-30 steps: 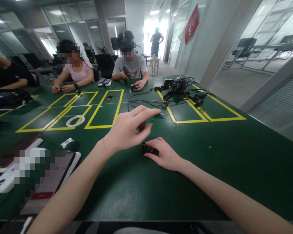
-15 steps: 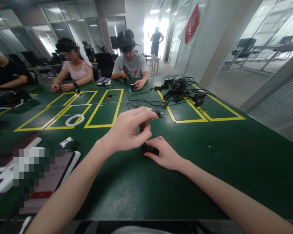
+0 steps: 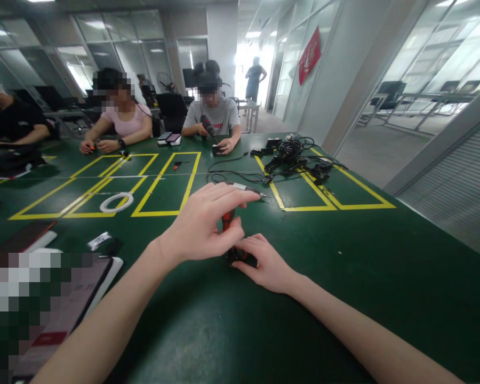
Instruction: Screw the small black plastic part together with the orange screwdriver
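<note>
My left hand (image 3: 208, 221) is curled around the upper part of a red and black screwdriver (image 3: 227, 220) that stands upright over the green table (image 3: 304, 320). Below it, my right hand (image 3: 266, 261) pinches a small black part (image 3: 232, 255) at the foot of the screwdriver. The fingers partly hide this part, so its shape is unclear. Just beyond my left hand lies a grey and black pen-like tool (image 3: 246, 188) with a thin tip.
A tangle of black cables (image 3: 290, 154) lies at the far right, near yellow tape outlines. A white ring (image 3: 117, 202) is on the left, with phones (image 3: 100, 288) nearer. Across the table a person (image 3: 214, 114) holds a power screwdriver.
The view has shifted slightly, and both hands appear a little lower and to the left. Both hands keep their places at the screwdriver and the black part.
</note>
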`<action>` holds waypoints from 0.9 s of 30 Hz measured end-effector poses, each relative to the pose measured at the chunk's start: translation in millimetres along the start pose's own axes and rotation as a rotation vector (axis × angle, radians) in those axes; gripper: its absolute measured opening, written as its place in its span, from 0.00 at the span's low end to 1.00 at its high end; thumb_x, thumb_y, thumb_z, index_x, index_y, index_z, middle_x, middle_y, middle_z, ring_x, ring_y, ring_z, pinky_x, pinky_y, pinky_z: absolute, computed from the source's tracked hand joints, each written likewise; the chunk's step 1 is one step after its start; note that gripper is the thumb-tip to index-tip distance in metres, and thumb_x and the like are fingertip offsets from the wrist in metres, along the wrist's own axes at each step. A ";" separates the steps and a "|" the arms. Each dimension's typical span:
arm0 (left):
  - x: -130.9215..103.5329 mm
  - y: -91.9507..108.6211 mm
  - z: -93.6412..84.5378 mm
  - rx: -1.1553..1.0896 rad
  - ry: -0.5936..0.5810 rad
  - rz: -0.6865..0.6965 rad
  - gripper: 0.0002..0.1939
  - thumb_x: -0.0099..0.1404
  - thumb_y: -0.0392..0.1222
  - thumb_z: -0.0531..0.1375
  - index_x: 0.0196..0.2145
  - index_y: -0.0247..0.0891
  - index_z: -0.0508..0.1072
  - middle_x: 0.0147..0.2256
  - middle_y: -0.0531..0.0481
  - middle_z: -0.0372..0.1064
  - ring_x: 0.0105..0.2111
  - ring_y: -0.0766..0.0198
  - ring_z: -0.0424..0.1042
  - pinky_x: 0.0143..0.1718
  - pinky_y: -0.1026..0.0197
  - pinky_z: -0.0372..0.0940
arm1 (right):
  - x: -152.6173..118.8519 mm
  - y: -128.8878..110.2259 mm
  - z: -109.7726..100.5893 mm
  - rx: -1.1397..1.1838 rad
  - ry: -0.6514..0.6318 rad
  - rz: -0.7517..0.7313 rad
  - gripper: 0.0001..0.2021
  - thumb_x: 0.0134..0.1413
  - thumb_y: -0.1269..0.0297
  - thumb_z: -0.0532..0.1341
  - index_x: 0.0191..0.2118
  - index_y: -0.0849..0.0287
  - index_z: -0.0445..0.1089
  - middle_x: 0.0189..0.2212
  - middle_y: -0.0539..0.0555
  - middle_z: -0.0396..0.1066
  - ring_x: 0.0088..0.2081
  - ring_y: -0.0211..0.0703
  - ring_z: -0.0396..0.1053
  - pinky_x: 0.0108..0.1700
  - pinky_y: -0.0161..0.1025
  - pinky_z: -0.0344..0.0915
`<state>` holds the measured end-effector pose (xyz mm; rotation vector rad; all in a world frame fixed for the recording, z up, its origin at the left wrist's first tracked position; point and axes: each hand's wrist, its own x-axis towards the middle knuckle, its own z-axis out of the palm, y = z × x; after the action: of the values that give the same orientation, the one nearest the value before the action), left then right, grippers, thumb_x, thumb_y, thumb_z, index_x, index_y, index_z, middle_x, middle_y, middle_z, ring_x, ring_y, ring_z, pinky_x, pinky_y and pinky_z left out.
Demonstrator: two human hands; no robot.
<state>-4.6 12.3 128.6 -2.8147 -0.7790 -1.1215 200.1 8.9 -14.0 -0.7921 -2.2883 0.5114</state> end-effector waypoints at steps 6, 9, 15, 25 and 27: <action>-1.7 -0.3 2.0 -0.013 0.017 -0.025 0.20 0.71 0.28 0.55 0.56 0.36 0.74 0.49 0.45 0.77 0.41 0.66 0.76 0.42 0.64 0.68 | 0.7 -0.1 1.0 -0.012 0.011 0.004 0.13 0.62 0.69 0.72 0.50 0.61 0.74 0.38 0.54 0.79 0.39 0.47 0.76 0.49 0.45 0.64; -2.0 -1.1 1.9 -0.038 0.008 -0.032 0.16 0.72 0.30 0.57 0.54 0.36 0.75 0.45 0.47 0.78 0.39 0.67 0.77 0.41 0.65 0.69 | 1.9 -0.3 0.5 -0.034 -0.010 0.023 0.13 0.62 0.68 0.72 0.51 0.60 0.75 0.38 0.54 0.79 0.39 0.47 0.76 0.49 0.45 0.64; -1.5 0.3 -3.8 -0.036 -0.040 -0.044 0.21 0.64 0.28 0.55 0.52 0.37 0.76 0.41 0.48 0.78 0.40 0.62 0.77 0.41 0.62 0.69 | 5.0 -4.3 -1.6 -0.050 -0.030 0.050 0.13 0.61 0.68 0.72 0.50 0.60 0.75 0.38 0.54 0.79 0.39 0.47 0.76 0.49 0.45 0.65; -2.6 0.3 0.8 -0.097 -0.033 -0.117 0.12 0.68 0.33 0.58 0.48 0.36 0.74 0.40 0.49 0.77 0.34 0.67 0.74 0.36 0.64 0.68 | 1.1 1.5 3.2 -0.018 0.009 0.010 0.14 0.61 0.69 0.71 0.51 0.60 0.75 0.39 0.55 0.80 0.40 0.48 0.77 0.49 0.46 0.67; -1.1 0.8 -0.4 -0.096 -0.054 -0.107 0.15 0.65 0.32 0.56 0.48 0.36 0.74 0.40 0.48 0.77 0.36 0.64 0.75 0.38 0.62 0.69 | 0.8 2.6 2.8 -0.018 0.010 0.006 0.14 0.61 0.68 0.71 0.51 0.60 0.75 0.39 0.55 0.80 0.40 0.49 0.77 0.49 0.46 0.67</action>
<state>-5.2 11.0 128.4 -2.9256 -0.9139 -1.1305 198.6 11.0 -17.0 -0.8080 -2.2853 0.4897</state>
